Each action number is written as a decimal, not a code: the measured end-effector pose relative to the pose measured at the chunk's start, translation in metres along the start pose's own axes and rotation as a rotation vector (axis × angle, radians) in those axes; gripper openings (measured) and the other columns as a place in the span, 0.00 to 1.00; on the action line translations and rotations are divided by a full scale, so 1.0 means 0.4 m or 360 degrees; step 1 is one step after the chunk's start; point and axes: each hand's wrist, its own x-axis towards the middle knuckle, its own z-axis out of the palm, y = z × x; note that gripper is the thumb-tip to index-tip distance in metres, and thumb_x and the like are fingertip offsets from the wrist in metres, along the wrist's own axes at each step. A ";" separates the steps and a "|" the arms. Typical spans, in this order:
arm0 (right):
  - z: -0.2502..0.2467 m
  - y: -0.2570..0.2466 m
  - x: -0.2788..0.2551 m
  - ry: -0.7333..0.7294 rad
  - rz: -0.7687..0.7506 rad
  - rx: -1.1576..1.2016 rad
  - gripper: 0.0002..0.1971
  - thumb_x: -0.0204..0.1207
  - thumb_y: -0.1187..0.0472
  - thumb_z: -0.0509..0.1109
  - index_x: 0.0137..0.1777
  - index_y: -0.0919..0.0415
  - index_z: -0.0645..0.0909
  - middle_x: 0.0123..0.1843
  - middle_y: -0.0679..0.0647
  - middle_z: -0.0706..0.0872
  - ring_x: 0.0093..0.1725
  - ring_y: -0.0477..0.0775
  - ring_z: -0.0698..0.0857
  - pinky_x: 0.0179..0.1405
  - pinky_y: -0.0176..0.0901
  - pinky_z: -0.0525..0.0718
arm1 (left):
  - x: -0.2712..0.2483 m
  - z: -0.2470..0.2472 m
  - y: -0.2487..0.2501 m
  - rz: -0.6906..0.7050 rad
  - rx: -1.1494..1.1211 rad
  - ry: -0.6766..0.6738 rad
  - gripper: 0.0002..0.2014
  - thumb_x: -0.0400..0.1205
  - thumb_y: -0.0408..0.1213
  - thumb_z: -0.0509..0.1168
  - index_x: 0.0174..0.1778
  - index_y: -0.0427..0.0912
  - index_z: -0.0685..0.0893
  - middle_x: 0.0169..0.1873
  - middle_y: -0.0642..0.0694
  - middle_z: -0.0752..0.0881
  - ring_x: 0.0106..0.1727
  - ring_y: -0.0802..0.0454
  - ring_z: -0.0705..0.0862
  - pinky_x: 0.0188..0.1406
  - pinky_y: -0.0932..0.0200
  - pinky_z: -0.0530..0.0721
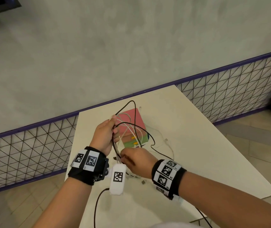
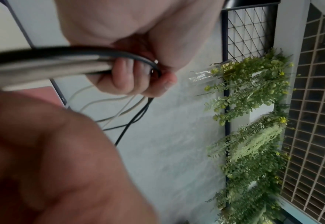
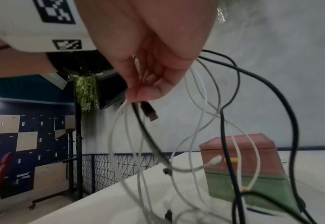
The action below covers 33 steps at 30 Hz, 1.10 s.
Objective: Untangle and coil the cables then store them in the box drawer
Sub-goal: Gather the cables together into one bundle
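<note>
A tangle of black cables (image 1: pixel 132 124) and white cables (image 1: pixel 127 129) is held up over the white table (image 1: pixel 189 129). My left hand (image 1: pixel 106 134) grips the looped strands at their top, fingers curled round the cable bundle (image 2: pixel 92 63). My right hand (image 1: pixel 134 159), lower and nearer, pinches several strands, and a black USB plug (image 3: pixel 149 112) hangs just below its fingertips (image 3: pixel 138 94). Behind the loops stands the box (image 1: pixel 132 127), with a pink top, a pink drawer and a green drawer, both with yellow handles (image 1: pixel 133 137); it appears again as the box (image 3: pixel 242 160) in the right wrist view.
Loose cable ends (image 1: pixel 165 139) trail on the table right of the box. A small connector (image 1: pixel 143 182) lies near my right wrist. A purple-framed wire mesh fence (image 1: pixel 230 89) runs behind the table. A grey wall rises beyond.
</note>
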 end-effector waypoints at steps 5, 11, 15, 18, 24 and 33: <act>0.090 0.083 -0.074 -0.0175 0.0236 -0.0182 0.12 0.82 0.59 0.57 0.56 0.65 0.77 0.47 0.66 0.87 0.46 0.68 0.85 0.42 0.47 0.77 | 0.012 -0.005 0.030 0.0122 0.0083 0.0104 0.17 0.85 0.46 0.58 0.31 0.45 0.72 0.17 0.52 0.72 0.15 0.59 0.65 0.12 0.67 0.61; 0.095 0.145 -0.098 -0.0401 0.0490 -0.0300 0.19 0.82 0.57 0.59 0.71 0.61 0.73 0.69 0.58 0.79 0.66 0.62 0.80 0.62 0.47 0.78 | -0.007 0.004 0.048 0.0202 0.0438 0.0044 0.16 0.85 0.47 0.58 0.33 0.45 0.72 0.17 0.54 0.65 0.19 0.57 0.61 0.18 0.64 0.62; -0.077 0.020 -0.032 0.0343 -0.0102 -0.0021 0.22 0.71 0.64 0.62 0.66 0.55 0.76 0.65 0.51 0.78 0.57 0.53 0.81 0.49 0.42 0.79 | -0.025 0.008 0.030 0.0229 0.0745 -0.0044 0.15 0.86 0.46 0.55 0.36 0.42 0.73 0.17 0.56 0.70 0.17 0.61 0.68 0.19 0.68 0.67; -0.197 -0.069 0.034 0.0699 -0.0334 -0.0316 0.26 0.63 0.59 0.69 0.64 0.51 0.74 0.70 0.51 0.75 0.62 0.54 0.75 0.57 0.48 0.73 | -0.027 0.012 0.021 0.0238 0.0949 -0.0133 0.17 0.86 0.40 0.54 0.31 0.46 0.76 0.15 0.56 0.72 0.18 0.63 0.69 0.21 0.67 0.66; -0.321 -0.099 0.070 0.0162 0.0018 -0.1196 0.38 0.65 0.40 0.72 0.76 0.42 0.64 0.84 0.53 0.57 0.83 0.66 0.37 0.75 0.78 0.38 | -0.029 -0.001 0.033 0.0218 0.1226 -0.0321 0.18 0.87 0.44 0.54 0.32 0.42 0.73 0.25 0.54 0.74 0.30 0.59 0.74 0.40 0.65 0.72; -0.265 0.013 0.117 -0.0550 0.0389 0.0841 0.18 0.74 0.53 0.73 0.54 0.68 0.83 0.36 0.55 0.84 0.33 0.44 0.84 0.42 0.34 0.80 | -0.045 -0.001 0.048 0.0387 0.1220 -0.0417 0.21 0.85 0.44 0.58 0.25 0.47 0.77 0.14 0.57 0.70 0.17 0.63 0.67 0.18 0.72 0.63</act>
